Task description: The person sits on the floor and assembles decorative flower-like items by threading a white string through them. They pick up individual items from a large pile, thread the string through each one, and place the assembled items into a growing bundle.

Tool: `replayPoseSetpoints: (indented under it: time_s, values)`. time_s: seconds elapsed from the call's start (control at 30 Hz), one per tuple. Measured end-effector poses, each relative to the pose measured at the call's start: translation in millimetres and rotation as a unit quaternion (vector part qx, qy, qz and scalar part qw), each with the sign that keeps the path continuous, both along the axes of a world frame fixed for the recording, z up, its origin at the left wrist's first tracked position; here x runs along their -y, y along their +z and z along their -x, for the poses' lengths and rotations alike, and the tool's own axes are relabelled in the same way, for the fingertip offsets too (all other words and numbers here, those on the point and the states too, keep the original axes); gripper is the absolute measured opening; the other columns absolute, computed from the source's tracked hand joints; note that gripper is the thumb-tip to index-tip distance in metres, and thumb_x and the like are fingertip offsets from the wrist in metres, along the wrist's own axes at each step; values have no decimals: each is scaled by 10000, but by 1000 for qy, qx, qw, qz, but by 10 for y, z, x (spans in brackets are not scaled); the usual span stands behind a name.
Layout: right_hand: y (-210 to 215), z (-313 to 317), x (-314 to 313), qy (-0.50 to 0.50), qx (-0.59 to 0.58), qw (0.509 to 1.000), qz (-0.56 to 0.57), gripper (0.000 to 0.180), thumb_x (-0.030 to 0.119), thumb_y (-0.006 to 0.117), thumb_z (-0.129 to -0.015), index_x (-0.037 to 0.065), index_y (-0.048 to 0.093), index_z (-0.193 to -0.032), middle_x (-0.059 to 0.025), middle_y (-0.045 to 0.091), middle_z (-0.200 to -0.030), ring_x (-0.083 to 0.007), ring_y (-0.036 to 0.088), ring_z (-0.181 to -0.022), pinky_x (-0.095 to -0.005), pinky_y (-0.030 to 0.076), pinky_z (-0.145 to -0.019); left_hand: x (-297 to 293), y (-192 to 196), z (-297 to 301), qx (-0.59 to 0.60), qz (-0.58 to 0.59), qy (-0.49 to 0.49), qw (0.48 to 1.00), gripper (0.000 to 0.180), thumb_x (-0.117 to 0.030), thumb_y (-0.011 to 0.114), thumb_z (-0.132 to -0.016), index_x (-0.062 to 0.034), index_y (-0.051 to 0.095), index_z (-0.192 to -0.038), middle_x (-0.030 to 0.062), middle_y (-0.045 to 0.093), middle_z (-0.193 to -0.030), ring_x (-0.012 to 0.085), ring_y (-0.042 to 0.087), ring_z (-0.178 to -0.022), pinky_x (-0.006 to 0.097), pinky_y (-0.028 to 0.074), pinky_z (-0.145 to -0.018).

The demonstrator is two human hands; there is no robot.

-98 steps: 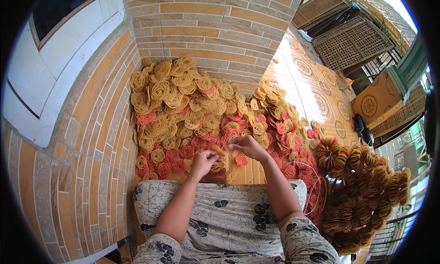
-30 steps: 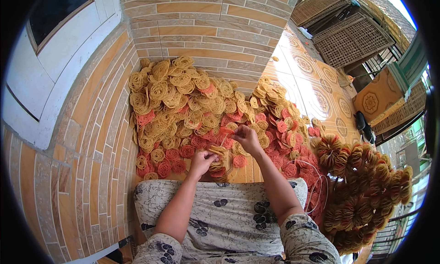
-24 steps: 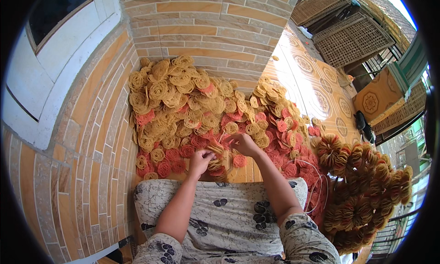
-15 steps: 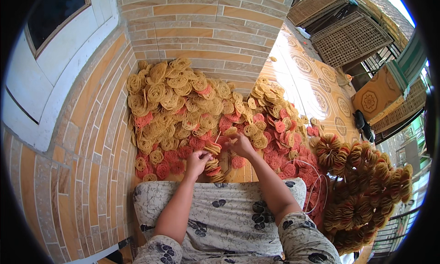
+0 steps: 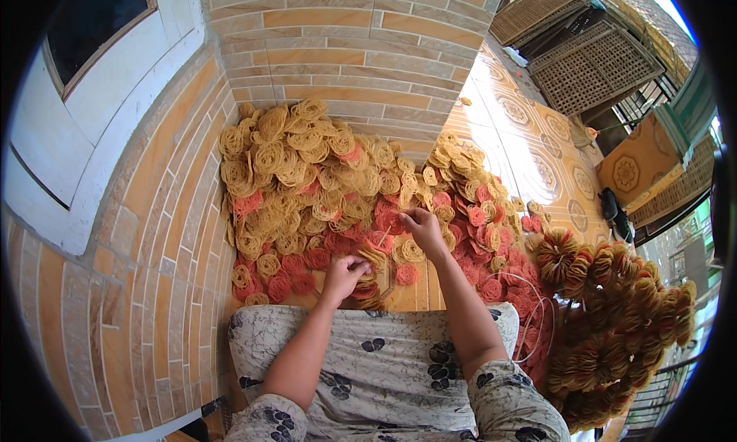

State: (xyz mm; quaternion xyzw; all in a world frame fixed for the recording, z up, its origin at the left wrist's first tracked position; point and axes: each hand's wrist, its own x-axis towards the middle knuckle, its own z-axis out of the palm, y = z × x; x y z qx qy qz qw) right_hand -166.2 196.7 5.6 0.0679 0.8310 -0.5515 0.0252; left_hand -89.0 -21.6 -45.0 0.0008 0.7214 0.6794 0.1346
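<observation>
My left hand point(image 5: 345, 278) is closed around a short stack of yellow and red lacy crackers point(image 5: 371, 256), round and coiled like nests. A thin pale strand point(image 5: 383, 239) sticks up out of this stack; whether it is cord or a stiff stick I cannot tell. More of the stack hangs below the hand toward my lap. Up and to the right, my right hand point(image 5: 423, 230) pinches a red lacy cracker point(image 5: 390, 222) beside the strand's upper end. Behind both hands rises a big heap of loose yellow crackers point(image 5: 288, 154), with red crackers point(image 5: 294, 277) along its near edge.
Threaded bunches of crackers point(image 5: 614, 319) stand at the right, beside a loop of white cord point(image 5: 550, 319). A brick-patterned wall point(image 5: 345, 58) bounds the heap behind and left. Woven racks point(image 5: 595, 66), a tiled block point(image 5: 637, 162) and dark shoes point(image 5: 614, 214) lie farther right.
My right hand has moved up and right and now pinches a red cracker. The left hand has shifted slightly right and down in view, still on the stack.
</observation>
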Motion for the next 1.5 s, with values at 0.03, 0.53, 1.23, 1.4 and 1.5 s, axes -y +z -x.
replayPoseSetpoints:
  time_s: [0.03,0.53,1.23,1.4,1.5]
  values:
    - [38,-28,37,13,-5,999,35,215,206,628,-909,-7,652,-919,-21,643,-760,-79,529,-652,-243,426,-596,-6,5,1,1,-9,0,1000,192,-149,637,-885,23,672,-963,52,701,-818,95,625,-744,247,474,-694]
    - [462,-363,291,135,-26,989,-53,218,202,644,-887,-15,643,-904,-48,636,-747,-112,545,-670,-285,450,-632,32,1,30,-57,75,-39,995,246,-187,622,-903,1,663,-1056,77,710,-941,159,654,-824,277,485,-757]
    - [295,-387,-53,47,-58,997,-9,422,337,572,-930,-5,553,-1177,-116,638,-943,-184,626,-769,-284,490,-697,0,541,180,-3,1,-68,998,217,-150,552,-944,32,657,-997,73,707,-865,123,661,-781,262,512,-732]
    - [-211,-550,-208,134,-66,869,-471,437,298,631,-867,-12,568,-1169,-204,633,-1073,-317,624,-991,-372,510,-805,91,258,392,8,-48,-54,997,226,-134,531,-955,60,636,-1004,76,690,-839,124,649,-792,251,493,-766]
    - [-260,-449,-243,82,-22,907,-412,312,223,629,-841,-7,636,-1052,-210,663,-956,-319,656,-878,-379,528,-745,65,186,399,38,-98,-48,993,214,-137,547,-949,46,638,-1013,63,686,-833,117,642,-782,250,491,-771]
